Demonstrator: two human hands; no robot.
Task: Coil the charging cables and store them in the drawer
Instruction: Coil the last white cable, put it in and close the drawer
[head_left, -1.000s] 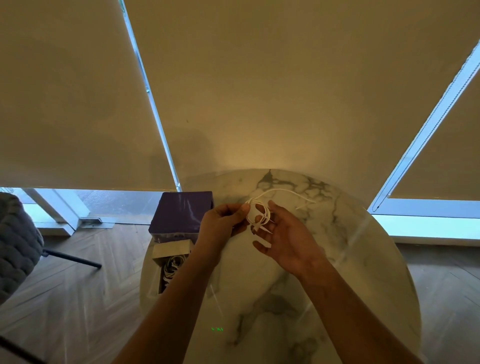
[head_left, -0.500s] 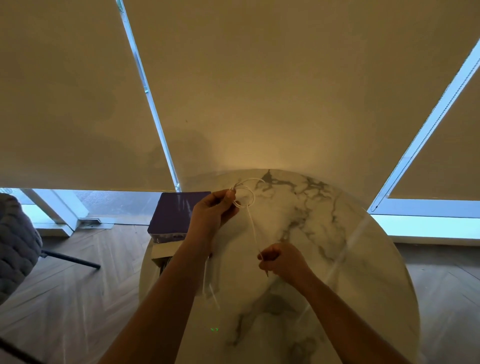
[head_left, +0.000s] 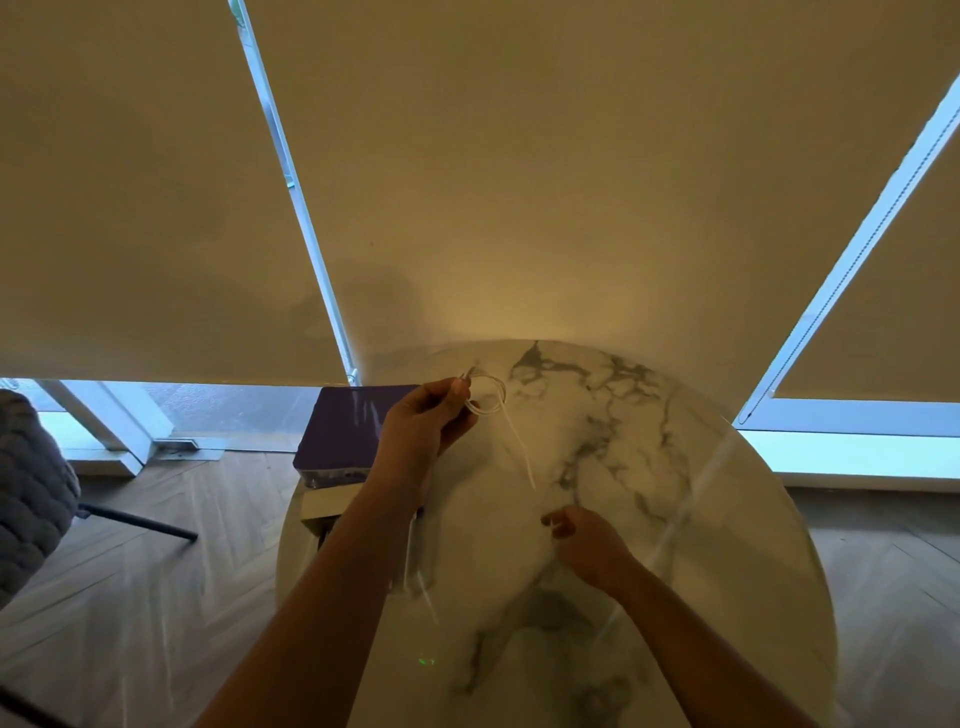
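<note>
A thin white charging cable (head_left: 496, 410) hangs in the air above the far part of a round marble table (head_left: 675, 519). Its upper part is wound into a small loop of a few turns, and one loose strand runs from the loop down and toward the near right, ending close to the right hand.

The left hand (head_left: 421, 426) pinches the loop between thumb and fingertips, palm turned to the right, holding it raised over the tabletop. The right hand (head_left: 587, 540) sits lower and nearer, over the middle of the table, its fingers curled with thumb and forefinger drawn together. The strand's lower end fades into blur just above that hand, so whether the fingers actually hold it cannot be told.

At the table's left edge, behind the left forearm, sits a dark purple box (head_left: 353, 431), and a pale open drawer (head_left: 324, 512) shows just below it, mostly hidden by the arm.

Beyond the table hang beige roller blinds (head_left: 519, 182), with bright strips of window below and between them. The floor (head_left: 156, 597) is wooden herringbone, and a grey quilted chair (head_left: 31, 493) with a dark leg stands at the far left.
</note>
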